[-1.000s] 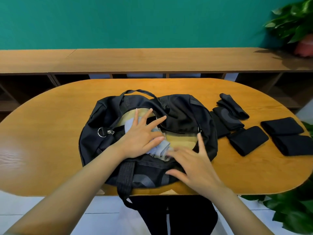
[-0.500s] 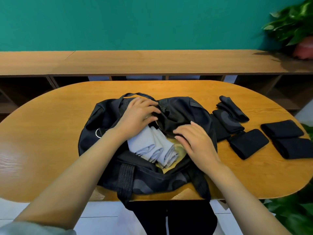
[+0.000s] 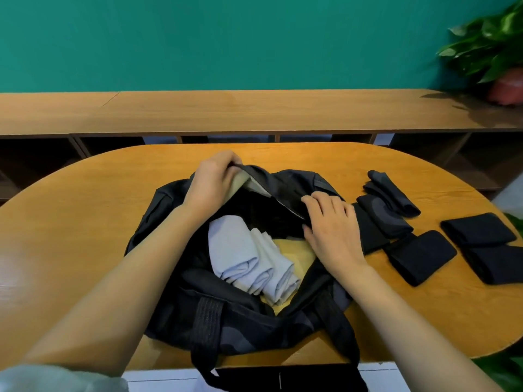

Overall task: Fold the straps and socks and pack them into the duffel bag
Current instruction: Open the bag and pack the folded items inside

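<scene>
Right hand [image 3: 331,227] is curled over the flap [image 3: 271,185] edge of the bag [image 3: 246,326]; left hand [image 3: 215,179], farther on, is clamped on that flap's raised end. Grey socks [image 3: 254,258] are seen folded inside the bag, set mid-table [image 3: 85,222]. Black folded pieces [image 3: 421,258] are laid just right of it.

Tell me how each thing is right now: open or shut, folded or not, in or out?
Bag: open, top flap held up.
Grey socks: folded, inside the bag.
Black pieces: folded or rolled, out on the table beside the bag.
Left hand: grips the bag's flap.
Right hand: grips the flap's edge.
</scene>
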The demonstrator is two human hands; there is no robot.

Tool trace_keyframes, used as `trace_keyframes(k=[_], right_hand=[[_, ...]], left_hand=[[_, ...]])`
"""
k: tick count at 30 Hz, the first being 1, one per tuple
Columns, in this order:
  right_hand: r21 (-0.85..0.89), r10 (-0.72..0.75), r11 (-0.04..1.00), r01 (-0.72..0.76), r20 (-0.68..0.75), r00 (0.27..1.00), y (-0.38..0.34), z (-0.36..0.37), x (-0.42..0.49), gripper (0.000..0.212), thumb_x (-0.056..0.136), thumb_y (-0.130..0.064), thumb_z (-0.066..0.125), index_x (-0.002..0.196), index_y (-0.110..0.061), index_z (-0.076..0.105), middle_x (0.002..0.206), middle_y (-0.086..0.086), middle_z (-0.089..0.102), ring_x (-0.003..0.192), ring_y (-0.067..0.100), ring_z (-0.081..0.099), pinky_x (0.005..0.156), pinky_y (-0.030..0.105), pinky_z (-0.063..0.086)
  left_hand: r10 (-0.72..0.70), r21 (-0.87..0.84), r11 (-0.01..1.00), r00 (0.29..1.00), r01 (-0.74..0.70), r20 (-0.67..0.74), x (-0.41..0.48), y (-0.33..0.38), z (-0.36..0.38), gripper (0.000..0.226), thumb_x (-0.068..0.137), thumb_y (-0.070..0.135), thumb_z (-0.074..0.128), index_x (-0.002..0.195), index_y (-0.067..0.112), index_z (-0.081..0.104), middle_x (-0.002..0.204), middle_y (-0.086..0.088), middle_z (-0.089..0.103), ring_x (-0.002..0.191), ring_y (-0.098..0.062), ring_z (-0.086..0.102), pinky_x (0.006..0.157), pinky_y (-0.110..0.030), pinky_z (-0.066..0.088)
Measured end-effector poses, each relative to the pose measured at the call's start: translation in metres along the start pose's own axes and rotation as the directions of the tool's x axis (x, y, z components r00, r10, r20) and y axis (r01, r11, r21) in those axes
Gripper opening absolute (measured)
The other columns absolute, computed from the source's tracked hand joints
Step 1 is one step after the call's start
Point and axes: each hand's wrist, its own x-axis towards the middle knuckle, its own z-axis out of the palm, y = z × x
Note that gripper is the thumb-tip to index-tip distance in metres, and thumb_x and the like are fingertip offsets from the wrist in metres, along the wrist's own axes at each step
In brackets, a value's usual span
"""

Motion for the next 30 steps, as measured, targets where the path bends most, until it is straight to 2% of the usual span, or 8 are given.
trace_keyframes(k=[4,7,11,15,18,21,24,30], right_hand=[[0.383,0.173,0.916,-0.118,-0.114,0.978,0.000,-0.014,0.012,0.016,0.091,-0.010,0.065,0.107,-0.009,0.069,0.095,0.000,0.069,0.087,0.015,0.062,0.077,0.026,0.046],[0.723,0.376,0.569,-0.391,0.194,0.906,0.017,-0.026,0.028,0.011,0.092,-0.013,0.065,0.097,-0.015,0.074,0.091,-0.008,0.070,0.079,-0.002,0.060,0.074,0.007,0.042],[0.722,0.406,0.188,-0.666,0.560,0.722,0.047,-0.024,0.039,0.007,0.093,-0.021,0.065,0.091,-0.019,0.071,0.091,-0.005,0.071,0.085,0.010,0.064,0.073,0.022,0.047],[0.397,0.402,0.645,-0.653,0.551,0.731,0.040,-0.012,0.038,0.021,0.092,-0.030,0.066,0.102,-0.017,0.053,0.078,-0.001,0.060,0.076,0.020,0.055,0.061,0.033,0.040],[0.157,0.239,0.944,-0.289,0.276,0.931,0.017,-0.021,0.024,0.031,0.086,-0.021,0.072,0.112,-0.019,0.056,0.103,-0.002,0.061,0.101,0.024,0.051,0.088,0.041,0.041],[0.110,0.019,0.993,-0.035,0.147,0.989,-0.002,-0.031,-0.012,0.021,0.095,-0.030,0.057,0.113,-0.023,0.064,0.124,-0.003,0.059,0.122,0.026,0.049,0.112,0.055,0.024],[0.035,0.021,0.999,-0.039,0.403,0.915,0.001,-0.020,-0.063,0.051,0.100,-0.049,0.024,0.115,-0.031,0.069,0.146,-0.002,0.048,0.145,0.027,0.028,0.111,0.069,0.011],[0.084,0.031,0.994,-0.065,0.353,0.935,0.002,-0.024,-0.085,0.054,0.102,-0.048,0.021,0.115,-0.029,0.069,0.142,-0.007,0.053,0.146,0.025,0.026,0.111,0.071,0.009]], left_hand=[[-0.197,-0.189,0.959,0.976,0.213,0.097,0.013,0.003,-0.011,0.009,0.097,0.012,0.055,0.090,0.015,0.059,0.074,0.005,0.061,0.064,-0.006,0.050,0.059,-0.014,0.037],[-0.312,-0.321,0.864,0.913,0.388,0.262,0.013,0.000,-0.015,0.010,0.096,0.013,0.060,0.087,0.014,0.064,0.058,0.003,0.058,0.050,-0.003,0.047,0.051,-0.013,0.038],[-0.385,-0.259,0.790,0.779,0.556,0.495,0.009,-0.010,-0.017,0.035,0.093,0.028,0.065,0.070,0.002,0.067,0.059,0.000,0.059,0.055,-0.009,0.054,0.054,-0.017,0.044],[-0.324,0.476,0.876,0.827,0.079,0.459,0.010,0.002,0.005,0.032,0.092,0.029,0.064,0.065,0.015,0.054,0.065,-0.002,0.055,0.058,-0.020,0.044,0.055,-0.030,0.036],[-0.009,0.481,0.857,0.930,-0.182,0.368,-0.006,0.035,0.025,0.028,0.086,0.003,0.058,0.110,0.016,0.064,0.113,-0.006,0.061,0.101,-0.028,0.054,0.078,-0.038,0.044],[-0.048,0.159,0.987,0.888,-0.028,0.457,-0.027,0.063,0.041,0.040,0.098,0.024,0.038,0.133,0.013,0.056,0.137,-0.007,0.055,0.125,-0.029,0.048,0.103,-0.045,0.037],[-0.252,0.394,0.918,0.691,-0.051,0.677,-0.046,0.067,0.055,0.080,0.095,0.067,0.023,0.156,0.017,0.012,0.163,0.000,0.007,0.149,-0.030,0.004,0.118,-0.057,-0.002],[-0.356,0.539,0.840,0.693,-0.056,0.627,-0.052,0.078,0.065,0.116,0.075,0.089,0.027,0.155,0.013,-0.005,0.162,-0.003,-0.013,0.146,-0.038,-0.016,0.109,-0.067,-0.015]])
